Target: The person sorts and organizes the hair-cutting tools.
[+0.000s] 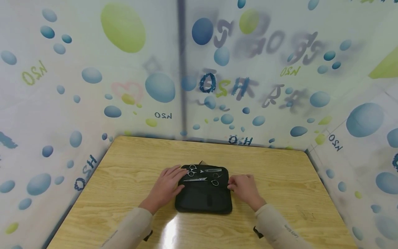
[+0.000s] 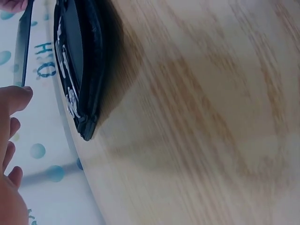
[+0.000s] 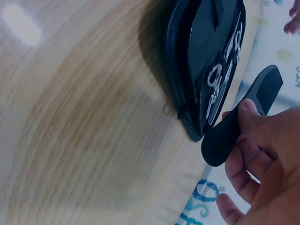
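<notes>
A black handled comb [image 3: 224, 136] stretches between the two hands, above an open black zip case [image 1: 203, 200]. Its rounded handle is pinched between the thumb and fingers of the right hand [image 1: 245, 188], at the case's right side. The left hand [image 1: 168, 183] is on the left side, and in the left wrist view its thumb and fingers pinch the far tip of the comb. Against the dark case the comb hardly shows in the head view. Two pairs of silver scissors [image 1: 215, 182] [image 1: 192, 170] lie in the case's back half, pointing opposite ways.
The case lies on a wood-grain table [image 1: 136, 162]. A small brown piece [image 1: 202, 162] sticks out behind its back edge. Patterned white walls [image 1: 161, 52] stand along the table's back and sides.
</notes>
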`<act>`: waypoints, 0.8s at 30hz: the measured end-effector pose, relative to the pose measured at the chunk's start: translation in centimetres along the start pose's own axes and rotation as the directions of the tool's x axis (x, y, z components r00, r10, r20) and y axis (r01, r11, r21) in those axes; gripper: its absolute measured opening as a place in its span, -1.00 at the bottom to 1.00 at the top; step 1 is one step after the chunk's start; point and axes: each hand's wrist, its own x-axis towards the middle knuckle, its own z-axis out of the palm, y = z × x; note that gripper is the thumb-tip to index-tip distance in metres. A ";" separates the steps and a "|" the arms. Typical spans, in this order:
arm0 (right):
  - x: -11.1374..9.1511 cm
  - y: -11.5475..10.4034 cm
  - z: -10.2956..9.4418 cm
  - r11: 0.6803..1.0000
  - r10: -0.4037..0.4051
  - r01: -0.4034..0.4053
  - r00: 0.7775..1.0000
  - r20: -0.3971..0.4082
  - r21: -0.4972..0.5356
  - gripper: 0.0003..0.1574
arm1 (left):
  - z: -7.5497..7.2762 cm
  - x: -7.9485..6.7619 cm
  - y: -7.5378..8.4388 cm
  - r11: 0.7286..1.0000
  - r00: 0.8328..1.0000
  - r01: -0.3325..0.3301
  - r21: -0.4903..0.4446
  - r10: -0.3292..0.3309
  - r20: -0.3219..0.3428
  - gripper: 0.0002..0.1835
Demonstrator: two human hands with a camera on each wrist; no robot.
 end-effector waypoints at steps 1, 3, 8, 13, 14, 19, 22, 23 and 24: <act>0.0 -0.2 0.1 1.000 -0.009 0.009 1.000 0.004 0.004 -0.88 | 0.0 0.0 0.1 1.000 1.000 -0.001 0.005 0.001 -0.003 -0.34; -0.1 -0.5 0.2 0.999 -0.033 0.033 0.999 0.010 0.007 -0.88 | 0.1 0.1 0.3 1.000 1.000 -0.002 0.013 0.002 -0.007 -0.34; -0.2 -1.4 0.5 0.996 -0.082 0.081 0.996 0.047 0.024 -0.90 | 0.3 0.1 0.7 0.998 0.999 -0.029 0.049 0.030 -0.026 -0.32; -0.2 -2.1 0.6 0.989 -0.142 0.139 0.987 0.078 0.043 -0.91 | 0.6 0.3 1.0 0.996 0.997 -0.052 0.076 0.056 -0.045 -0.30; -0.2 -2.2 0.7 0.987 -0.156 0.153 0.984 0.083 0.044 -0.91 | 0.7 0.3 1.0 0.995 0.997 -0.056 0.078 0.060 -0.048 -0.30; -0.2 -2.5 0.8 0.976 -0.217 0.211 0.970 0.113 0.063 -0.92 | 1.2 0.5 1.3 0.994 0.995 -0.079 0.070 0.083 -0.057 -0.29; -0.1 -2.4 0.9 0.968 -0.248 0.240 0.961 0.122 0.072 -0.93 | 1.4 0.5 1.4 0.995 0.995 -0.083 0.052 0.086 -0.060 -0.31; -0.1 -2.4 1.0 0.966 -0.257 0.249 0.959 0.123 0.072 -0.93 | 1.4 0.5 1.4 0.996 0.995 -0.081 0.046 0.084 -0.061 -0.32; 0.0 -2.3 1.0 0.964 -0.265 0.258 0.956 0.126 0.069 -0.93 | 1.4 0.5 1.5 0.996 0.995 -0.080 0.044 0.082 -0.061 -0.33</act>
